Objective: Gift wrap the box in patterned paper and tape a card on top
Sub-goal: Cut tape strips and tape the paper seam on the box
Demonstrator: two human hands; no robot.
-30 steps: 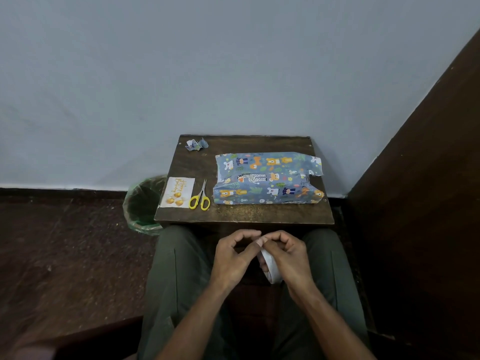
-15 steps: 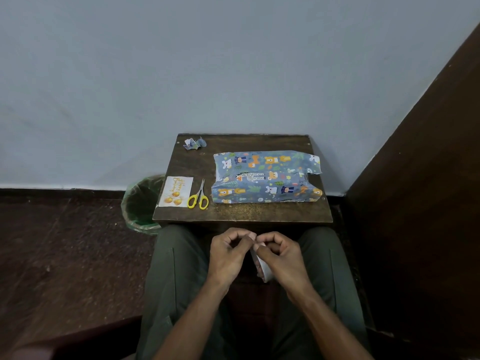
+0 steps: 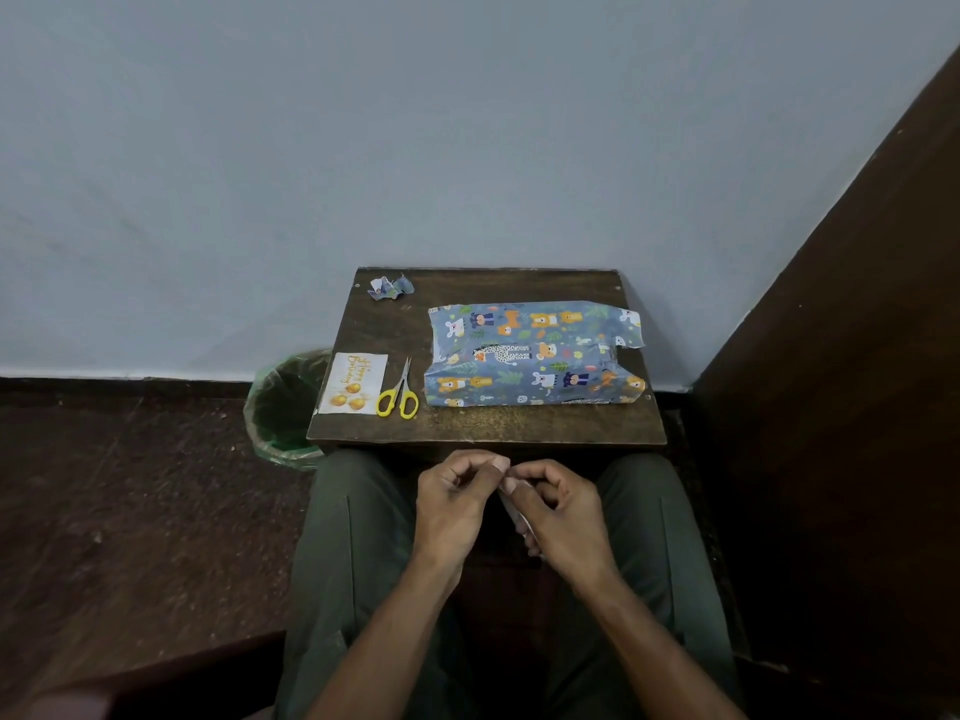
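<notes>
The box (image 3: 530, 356), covered in blue animal-patterned paper with a loose flap at its right end, lies on the small dark wooden table (image 3: 483, 428). A white birthday card (image 3: 354, 383) sits at the table's front left. Below the table's front edge, over my lap, my right hand (image 3: 558, 511) grips a white roll of tape (image 3: 521, 519), mostly hidden behind its fingers. My left hand (image 3: 454, 504) pinches at the tape's end by the right thumb.
Yellow-handled scissors (image 3: 399, 394) lie between card and box. A crumpled paper scrap (image 3: 389, 287) sits at the table's back left. A green-lined bin (image 3: 283, 407) stands on the floor to the left. A dark wooden panel (image 3: 841, 407) rises on the right.
Both hands have risen slightly toward the table edge and closed tighter together; less of the tape roll shows under the right hand than before.
</notes>
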